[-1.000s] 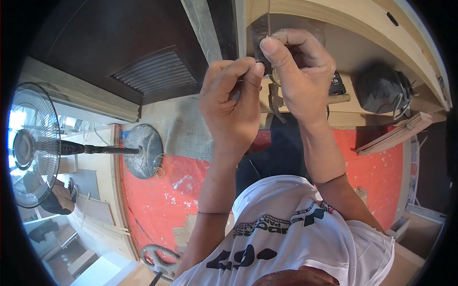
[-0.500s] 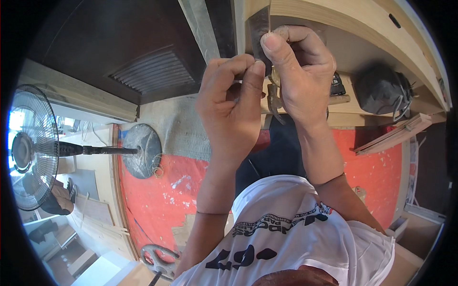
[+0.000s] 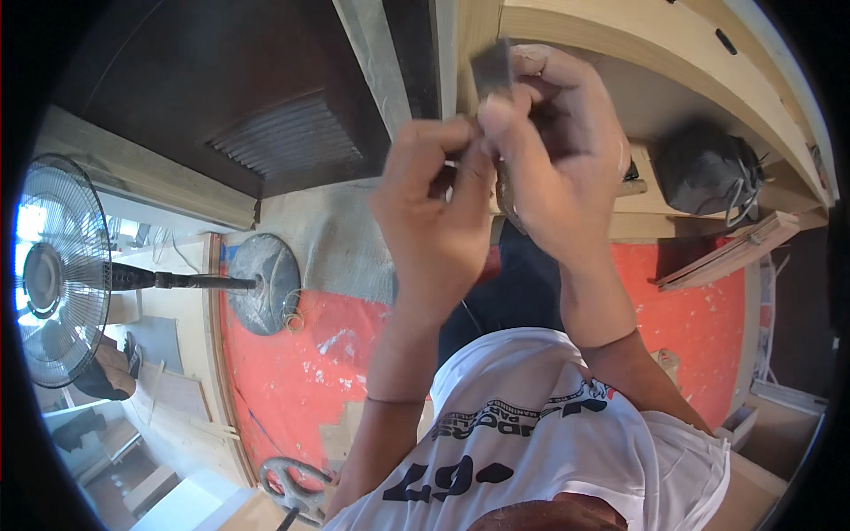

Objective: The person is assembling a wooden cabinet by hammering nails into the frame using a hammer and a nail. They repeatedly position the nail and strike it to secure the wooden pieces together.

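Note:
A thin dark rectangular strip [image 3: 493, 71] stands up between the fingers of my right hand [image 3: 567, 155], whose thumb presses on its lower part. My left hand [image 3: 429, 195] is closed in a pinch, thumb against index finger, touching the right thumb near the strip's lower end. What lies in that pinch is hidden. Beyond my hands rises a pale wooden frame edge [image 3: 478, 31], close behind the strip. A hammer-like tool [image 3: 508, 196] shows only in part behind my right hand.
A standing fan [image 3: 53, 274] with a dusty round base [image 3: 264, 283] is at the left. A dark louvred panel [image 3: 288, 137] fills the upper left. On the wooden shelf sits a black bag [image 3: 704, 168]; wood pieces [image 3: 730, 252] lean below it. Red sheeting [image 3: 310, 354] covers the floor.
My right hand has shifted its grip, and the strip now tilts and shows shorter above the thumb. My left hand has moved slightly down. The hammer-like tool is more hidden.

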A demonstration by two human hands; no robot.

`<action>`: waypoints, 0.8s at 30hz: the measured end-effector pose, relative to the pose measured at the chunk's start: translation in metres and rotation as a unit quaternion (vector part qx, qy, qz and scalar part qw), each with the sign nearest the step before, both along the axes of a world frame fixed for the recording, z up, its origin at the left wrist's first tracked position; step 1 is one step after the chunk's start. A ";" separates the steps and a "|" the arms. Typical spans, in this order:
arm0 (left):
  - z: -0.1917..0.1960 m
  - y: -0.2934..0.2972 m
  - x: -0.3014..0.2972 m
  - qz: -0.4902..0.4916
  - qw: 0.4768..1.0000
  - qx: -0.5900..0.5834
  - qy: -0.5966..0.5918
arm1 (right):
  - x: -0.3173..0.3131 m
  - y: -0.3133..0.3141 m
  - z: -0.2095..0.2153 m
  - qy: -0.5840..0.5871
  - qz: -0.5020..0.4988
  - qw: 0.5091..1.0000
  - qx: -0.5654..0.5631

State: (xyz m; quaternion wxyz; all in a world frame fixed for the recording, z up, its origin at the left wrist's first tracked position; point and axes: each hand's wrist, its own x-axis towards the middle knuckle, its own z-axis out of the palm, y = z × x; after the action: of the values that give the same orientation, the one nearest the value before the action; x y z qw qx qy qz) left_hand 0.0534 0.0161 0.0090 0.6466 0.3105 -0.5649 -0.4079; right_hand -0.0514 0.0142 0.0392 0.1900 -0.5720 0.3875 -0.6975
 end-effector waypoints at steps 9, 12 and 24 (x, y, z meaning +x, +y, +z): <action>-0.012 0.013 -0.030 0.099 0.987 -0.117 -0.045 | -0.064 0.052 0.051 0.220 -0.058 0.973 0.042; -0.018 0.003 -0.021 0.276 0.945 -0.161 -0.076 | -0.077 0.046 0.102 0.517 -0.125 0.846 -0.027; -0.077 -0.045 -0.040 0.196 0.971 -0.104 -0.090 | -0.070 -0.026 0.152 0.609 -0.026 0.740 -0.284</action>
State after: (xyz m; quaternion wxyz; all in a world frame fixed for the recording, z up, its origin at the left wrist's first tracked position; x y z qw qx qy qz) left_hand 0.0136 -0.0292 -0.0682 0.6891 0.3814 -0.5885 -0.1829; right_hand -0.1218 -0.0119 0.1915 -0.2755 -0.8921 0.2195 -0.2830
